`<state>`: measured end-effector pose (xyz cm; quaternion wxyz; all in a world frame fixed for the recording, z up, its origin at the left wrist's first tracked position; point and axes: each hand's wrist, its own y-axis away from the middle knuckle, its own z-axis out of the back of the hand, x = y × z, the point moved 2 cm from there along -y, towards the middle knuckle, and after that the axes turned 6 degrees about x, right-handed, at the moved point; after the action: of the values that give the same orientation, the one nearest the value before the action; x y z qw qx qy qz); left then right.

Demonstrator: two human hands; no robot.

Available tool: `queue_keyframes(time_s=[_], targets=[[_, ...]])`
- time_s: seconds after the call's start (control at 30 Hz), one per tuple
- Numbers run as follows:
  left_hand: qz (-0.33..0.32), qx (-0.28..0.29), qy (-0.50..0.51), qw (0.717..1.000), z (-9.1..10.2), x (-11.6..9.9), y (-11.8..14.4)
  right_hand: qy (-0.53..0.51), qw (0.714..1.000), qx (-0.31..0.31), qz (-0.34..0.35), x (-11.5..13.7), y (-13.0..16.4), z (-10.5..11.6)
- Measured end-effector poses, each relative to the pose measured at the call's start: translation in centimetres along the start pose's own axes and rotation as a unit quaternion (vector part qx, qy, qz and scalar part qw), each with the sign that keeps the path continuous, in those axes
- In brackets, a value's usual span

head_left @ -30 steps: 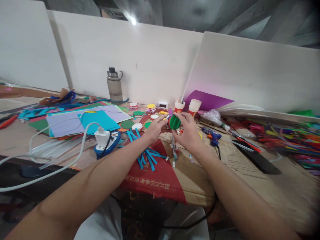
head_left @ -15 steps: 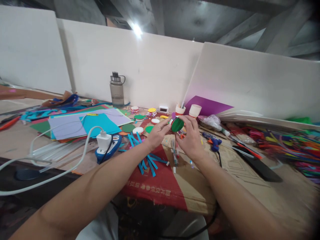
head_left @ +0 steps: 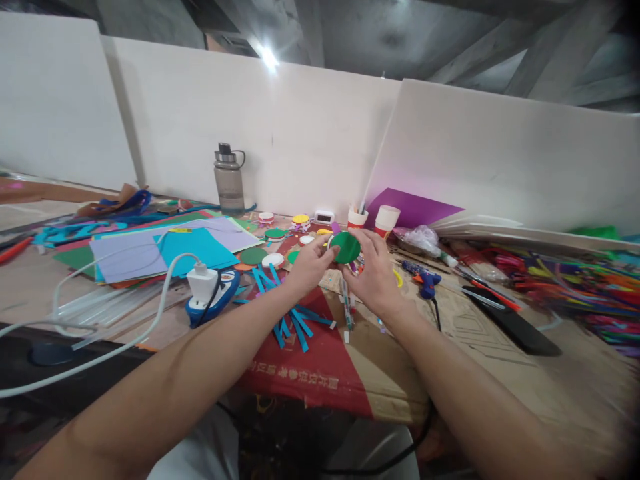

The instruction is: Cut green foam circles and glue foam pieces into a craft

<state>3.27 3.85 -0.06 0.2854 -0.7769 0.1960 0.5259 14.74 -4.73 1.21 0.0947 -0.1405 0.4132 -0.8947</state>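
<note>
While you hold the green paper disc (head_left: 345,247) up above the middle of the cardboard sheet (head_left: 320,363), both sets of fingers are pinched onto it from either side. Your left hand (head_left: 309,265) grips its 9 o'clock edge, thumb and forefinger drawn narrow on the paper, the other fingers curled loosely below. Your right hand (head_left: 373,275) takes the 3 o'clock edge the same way, fingertips closed on the rim, knuckles turned toward you. The disc stands nearly face-on to you, tilted slightly, and a bit of red shows behind it; whether that is a second layer you cannot tell.

At 6 o'clock of the disc, under your hands, blue paper strips (head_left: 290,317) lie scattered on the cardboard, beside a pen-like stick (head_left: 346,303). At 12 o'clock, just behind the disc, stand two paper cups (head_left: 374,219), with a purple sheet (head_left: 415,208) leaning on the white board (head_left: 500,153) past them. Toward 9 o'clock lie cut paper circles (head_left: 260,253), then a white charger plug (head_left: 203,281) on a blue power strip (head_left: 215,297), then stacked coloured sheets (head_left: 170,247). A grey water bottle (head_left: 228,177) stands at 10 o'clock by the wall.

At 3 o'clock a blue glue gun (head_left: 423,279) lies near your right wrist, a black flat bar (head_left: 510,320) farther out, and a heap of coloured pipe cleaners (head_left: 580,287) beyond. Bare cardboard at 5 o'clock is the roomiest patch; the near table edge runs at 6 o'clock below your forearms
</note>
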Motion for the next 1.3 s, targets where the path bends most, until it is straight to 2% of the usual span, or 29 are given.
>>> queue_keyframes(time_s=[0.07,0.17,0.23,0.37,0.5,0.63,0.77,0.9,1.0,1.13,1.3], targets=[[0.038,0.000,0.091,0.995,0.3,0.0,-0.4,-0.020,1.000,-0.002,-0.015,-0.2,-0.1,0.4],[0.132,-0.063,0.192,0.970,1.0,0.2,-0.8,-0.052,0.997,-0.019,-0.061,-0.8,-0.1,0.9],[0.156,-0.093,0.218,0.959,1.4,0.1,-0.9,-0.066,0.994,-0.026,-0.083,-1.2,-0.1,1.1],[0.160,-0.104,0.212,0.958,1.6,-0.1,-1.0,-0.082,0.992,-0.024,-0.092,-1.3,0.0,1.0],[0.116,-0.085,0.170,0.975,1.4,-0.2,-0.8,-0.092,0.991,-0.021,-0.090,-1.3,0.0,0.8],[0.035,0.001,0.068,0.997,0.8,0.1,-0.4,-0.072,0.994,0.008,-0.085,-1.3,0.0,0.3],[-0.017,0.030,-0.038,0.999,0.5,0.6,-0.2,-0.044,0.996,0.037,-0.072,-1.0,0.2,-0.8],[-0.059,0.066,-0.106,0.990,0.1,0.6,0.0,-0.066,0.995,0.023,-0.072,-1.1,0.3,-1.3],[-0.092,0.084,-0.120,0.985,0.0,0.4,0.1,-0.085,0.994,0.004,-0.070,-1.2,0.3,-1.1],[-0.138,0.081,-0.111,0.981,0.7,0.5,0.0,-0.092,0.994,-0.027,-0.046,-1.0,0.2,-0.5],[-0.122,0.099,-0.027,0.987,1.5,0.9,-0.3,-0.085,0.995,-0.054,-0.001,-0.3,0.2,0.2]])
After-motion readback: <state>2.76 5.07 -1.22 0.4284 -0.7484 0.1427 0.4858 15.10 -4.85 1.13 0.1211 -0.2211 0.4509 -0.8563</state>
